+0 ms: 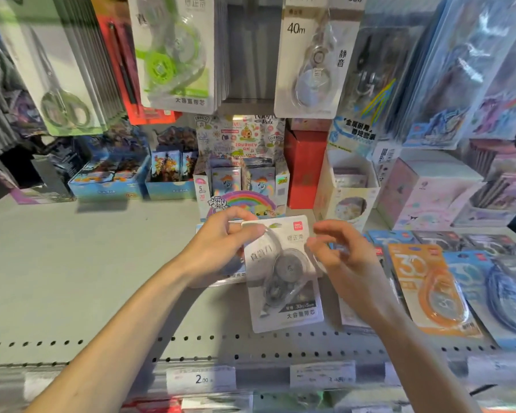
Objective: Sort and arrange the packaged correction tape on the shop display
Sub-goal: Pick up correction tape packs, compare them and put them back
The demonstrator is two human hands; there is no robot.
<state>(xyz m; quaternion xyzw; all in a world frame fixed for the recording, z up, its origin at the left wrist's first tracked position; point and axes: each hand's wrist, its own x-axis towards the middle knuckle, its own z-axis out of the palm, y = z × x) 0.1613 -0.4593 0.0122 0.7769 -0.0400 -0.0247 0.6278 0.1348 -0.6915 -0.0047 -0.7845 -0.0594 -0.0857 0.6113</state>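
- price tags [201, 380] are sitting along the front edge of the shelf [72, 263]; one is reading "2.00", the next is too blurred to read.
- the left hand [218, 251] is pinching the top left corner of a grey correction tape pack [283, 278] with curled fingers, holding it just above the shelf at the middle.
- the pack is showing a red logo at its top right and "30m x 5mm" low down.
- the right hand [340, 257] is hovering at the pack's right edge, fingers loosely curled; whether they are touching it i cannot tell.
- an orange tape pack [429, 287] and blue packs [495, 293] are lying overlapped on the right.
- the shelf's left half is showing bare surface.
- behind, a "my little pony" box [239, 189] is standing.
- above, a green refill pack [176, 52] and a "40m" pack [310, 55] are hanging.
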